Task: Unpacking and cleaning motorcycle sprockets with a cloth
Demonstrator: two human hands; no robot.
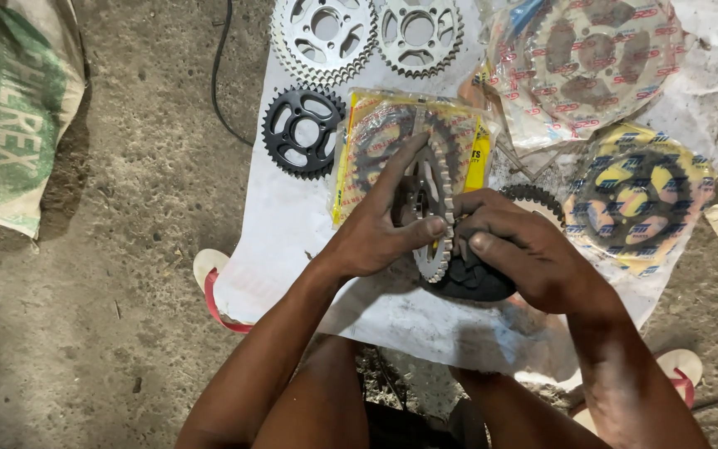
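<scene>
My left hand (376, 229) grips a silver toothed sprocket (435, 220), held on edge with the index finger stretched up along it. My right hand (525, 249) presses a black cloth or rubber piece (471, 281) against the sprocket's lower side, thumb on top. Under both hands lies a sprocket in a yellow and clear plastic wrapper (392, 133) on a white sheet (284, 224).
On the sheet lie a bare black sprocket (302, 131), two silver sprockets (323, 33) (419, 35) at the top, and wrapped sprockets at the right (637, 199) (592, 58). A printed sack (14, 116) stands at the left on the concrete floor. Sandals (213, 283) (681, 370) show near my legs.
</scene>
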